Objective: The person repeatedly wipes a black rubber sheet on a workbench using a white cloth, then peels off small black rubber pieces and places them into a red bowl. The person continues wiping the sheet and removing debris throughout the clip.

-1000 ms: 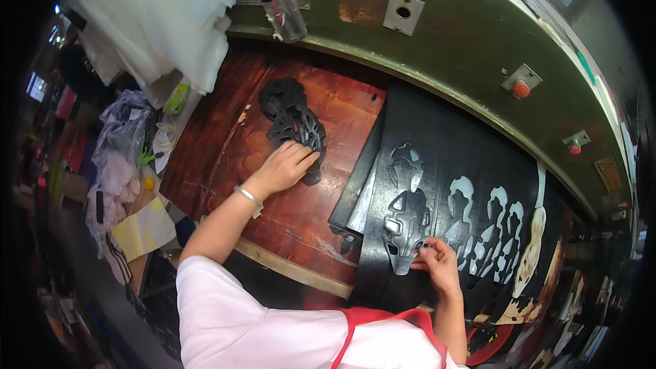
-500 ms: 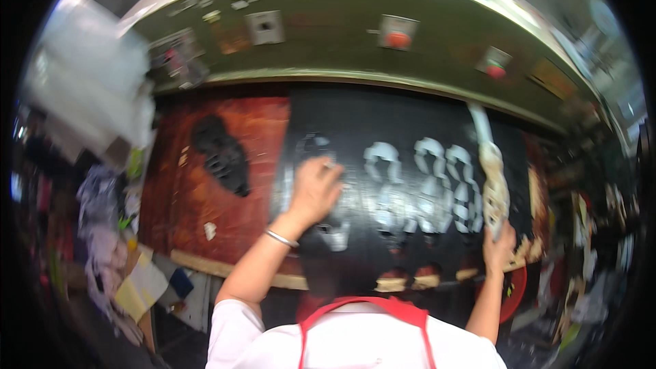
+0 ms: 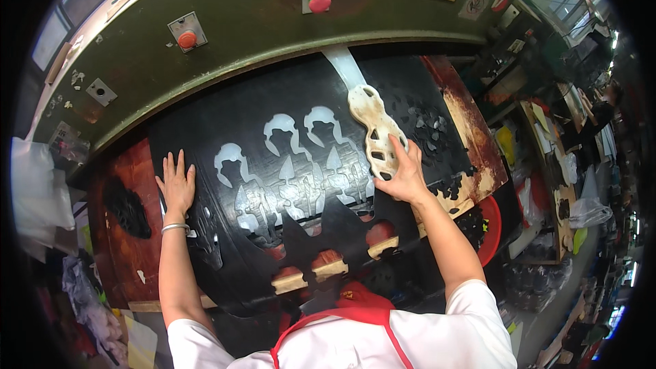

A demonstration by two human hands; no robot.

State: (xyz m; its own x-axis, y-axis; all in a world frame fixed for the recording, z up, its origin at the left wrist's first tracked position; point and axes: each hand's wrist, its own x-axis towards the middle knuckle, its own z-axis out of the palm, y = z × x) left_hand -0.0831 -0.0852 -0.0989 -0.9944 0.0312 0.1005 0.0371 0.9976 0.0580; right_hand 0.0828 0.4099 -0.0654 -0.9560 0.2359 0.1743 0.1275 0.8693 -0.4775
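Observation:
A black sheet (image 3: 205,119) lies across the work table, with several cut-through, sole-like shapes in a row across its middle. Flat on its left part rests my left hand (image 3: 178,186), open, fingers apart, holding nothing. My right hand (image 3: 404,179) grips the near end of a cream-coloured, sole-shaped plate with holes (image 3: 372,115), thumb at its near edge and fingers over its right side. This plate lies on the sheet, right of the cut shapes. Beyond it a pale strip (image 3: 345,67) runs to the back. The plate's underside is hidden.
A green machine beam (image 3: 253,7) with red buttons spans the back. On the red-brown board (image 3: 102,253) at left sits a dark perforated piece (image 3: 126,210). Black scraps (image 3: 427,130) lie right of the plate. A red basin (image 3: 490,232) stands beyond the table's near right edge.
The view has swung to the right. My left hand, earlier curled over the sheet, now lies flat with spread fingers at its left side. My right hand still holds the cream plate.

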